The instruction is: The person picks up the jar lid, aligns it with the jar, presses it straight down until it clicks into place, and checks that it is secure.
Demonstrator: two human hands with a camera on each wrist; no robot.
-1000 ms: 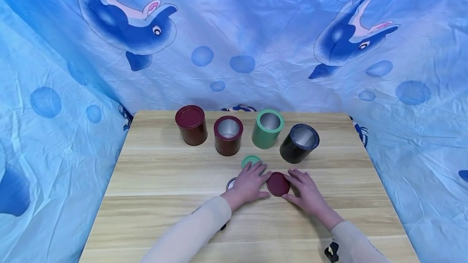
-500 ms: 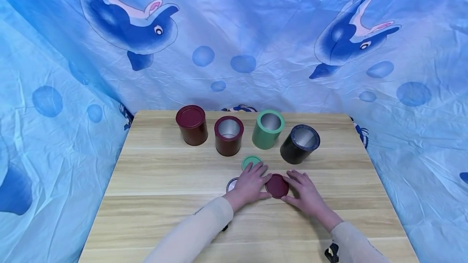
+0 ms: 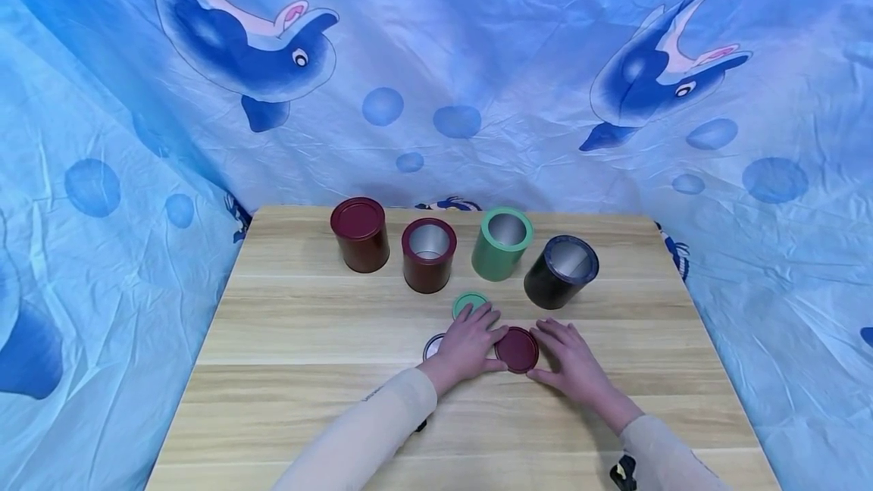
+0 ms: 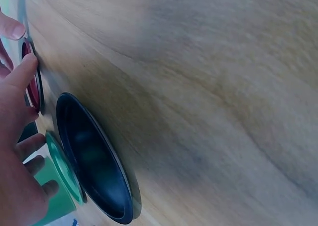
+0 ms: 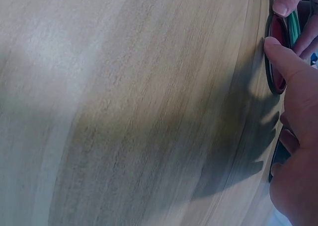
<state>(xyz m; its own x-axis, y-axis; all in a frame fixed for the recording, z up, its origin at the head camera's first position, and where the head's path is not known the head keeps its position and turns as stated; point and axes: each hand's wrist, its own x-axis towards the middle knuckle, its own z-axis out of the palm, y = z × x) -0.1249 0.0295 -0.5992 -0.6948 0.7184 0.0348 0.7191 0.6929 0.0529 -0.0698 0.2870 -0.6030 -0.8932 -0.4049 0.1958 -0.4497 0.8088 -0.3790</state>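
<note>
A dark red lid (image 3: 517,349) lies flat on the wooden table (image 3: 307,339) between my two hands. My left hand (image 3: 470,341) rests on the table with its thumb and forefinger against the lid's left rim. It partly covers a black lid (image 3: 431,345), and its fingertips reach a green lid (image 3: 470,302). My right hand (image 3: 567,354) touches the red lid's right rim with straight fingers. The left wrist view shows the black lid (image 4: 94,161), the green lid (image 4: 62,169) and the red lid (image 4: 34,84) on edge. In the right wrist view my thumb (image 5: 288,67) presses the red lid (image 5: 277,52).
Behind the hands stands a row of cans: a dark red can with its lid on (image 3: 359,234), an open dark red can (image 3: 428,254), an open green can (image 3: 501,242) and an open black can (image 3: 561,270) leaning over. A blue dolphin cloth (image 3: 436,59) surrounds the table.
The red lid has shifted a little left and nearer between the hands. Both hands stay at its rim, and the cans have not moved.
</note>
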